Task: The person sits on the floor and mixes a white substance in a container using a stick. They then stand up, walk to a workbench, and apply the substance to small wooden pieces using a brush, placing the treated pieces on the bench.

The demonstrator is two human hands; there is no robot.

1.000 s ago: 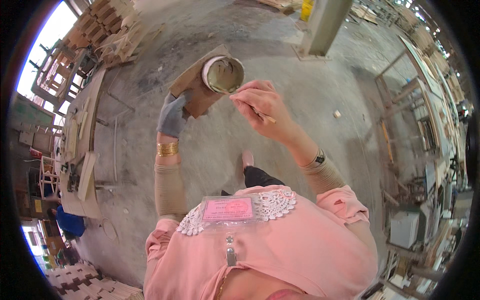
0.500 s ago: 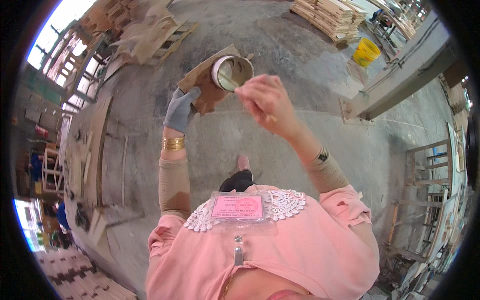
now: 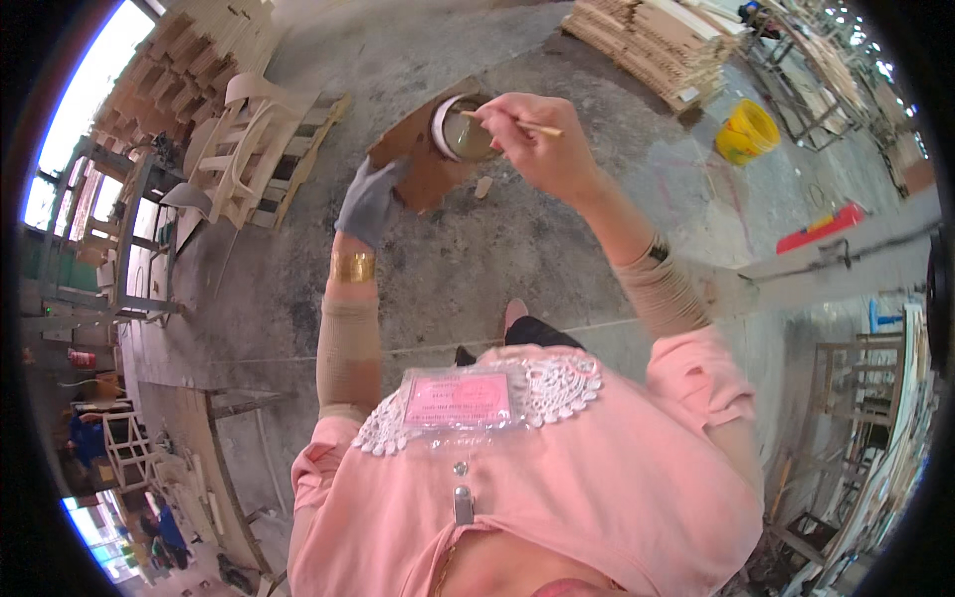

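My left hand [image 3: 370,202], in a grey glove, grips the near left edge of a rough brown board [image 3: 423,181] held out in front of me. A round white tub [image 3: 441,131] sits on the board, with a pale, glossy substance inside. My bare right hand [image 3: 542,149] is closed round a thin wooden stick [image 3: 546,129] above the tub's right rim. The stick's lower end points into the tub. Whether it carries a brush tip cannot be made out.
Curved wooden parts [image 3: 239,149] lie on a pallet at the left. Ahead on the right are stacked boards [image 3: 657,45] and a yellow bucket [image 3: 747,132]. A metal frame [image 3: 149,239] stands at far left; a grey post [image 3: 846,254] and a red object [image 3: 821,231] are at right.
I have moved forward across the floor, so the pallet, bucket and post sit differently in view. The board and tub are still in front of me. The stick now lies flatter over the tub.
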